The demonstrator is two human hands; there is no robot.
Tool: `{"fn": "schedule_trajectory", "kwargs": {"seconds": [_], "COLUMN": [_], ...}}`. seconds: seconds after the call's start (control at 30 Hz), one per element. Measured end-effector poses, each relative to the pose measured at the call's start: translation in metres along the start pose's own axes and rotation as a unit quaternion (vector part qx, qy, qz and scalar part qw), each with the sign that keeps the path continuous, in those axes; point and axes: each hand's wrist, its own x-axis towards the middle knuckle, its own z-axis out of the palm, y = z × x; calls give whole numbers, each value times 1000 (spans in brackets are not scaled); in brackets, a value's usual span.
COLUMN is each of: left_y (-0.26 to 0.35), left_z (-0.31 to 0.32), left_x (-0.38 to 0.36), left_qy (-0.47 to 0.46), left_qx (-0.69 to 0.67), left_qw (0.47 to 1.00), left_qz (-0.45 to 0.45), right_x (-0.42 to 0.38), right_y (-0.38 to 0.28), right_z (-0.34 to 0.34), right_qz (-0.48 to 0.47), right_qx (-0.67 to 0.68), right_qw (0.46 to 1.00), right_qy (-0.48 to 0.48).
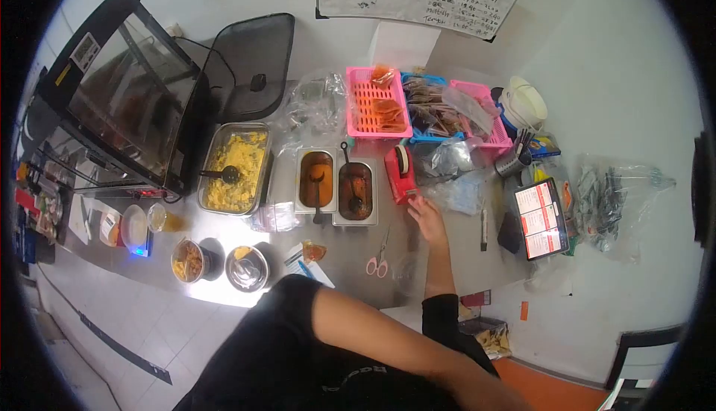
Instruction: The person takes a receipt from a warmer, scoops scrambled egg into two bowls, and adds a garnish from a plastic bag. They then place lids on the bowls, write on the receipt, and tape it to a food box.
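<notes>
My right hand (428,221) reaches to the front end of a red tape dispenser (403,180). Its fingers look stretched and slightly apart, with the tips at or touching the dispenser's cutting edge; I cannot make out any tape between them. My left forearm (380,333) crosses low in front of my body toward the lower right, and the left hand is beyond the frame. Pink-handled scissors (377,265) lie on the metal table left of my right hand. A dark-handled marker or cutter (483,230) lies to its right.
Steel pans hold yellow food (242,159), orange sauce (317,187) and red sauce (358,195), with ladles inside. Two bowls (247,268) (190,260) stand at the front left. Behind are plastic baskets (350,105) of packets; a tablet (540,217) stands right, a glass-sided warmer (123,75) left.
</notes>
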Motion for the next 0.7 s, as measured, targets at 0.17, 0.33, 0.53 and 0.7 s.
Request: {"fn": "schedule_trajectory", "kwargs": {"seconds": [0.17, 0.33, 0.53, 0.7], "left_y": [-19, 11, 114, 126], "left_z": [7, 3, 87, 149], "left_x": [26, -62, -162, -260], "left_qy": [-157, 261, 125, 445], "left_qx": [271, 102, 148, 306], "left_qw": [939, 959, 978, 832], "left_qz": [-142, -43, 73, 131], "right_x": [-5, 35, 35, -27], "right_y": [2, 2, 5, -49], "right_z": [7, -23, -25, 57], "right_qz": [130, 297, 374, -12], "right_qx": [33, -4, -160, -172], "right_qw": [990, 954, 912, 977], "right_qy": [49, 36, 42, 123]}}
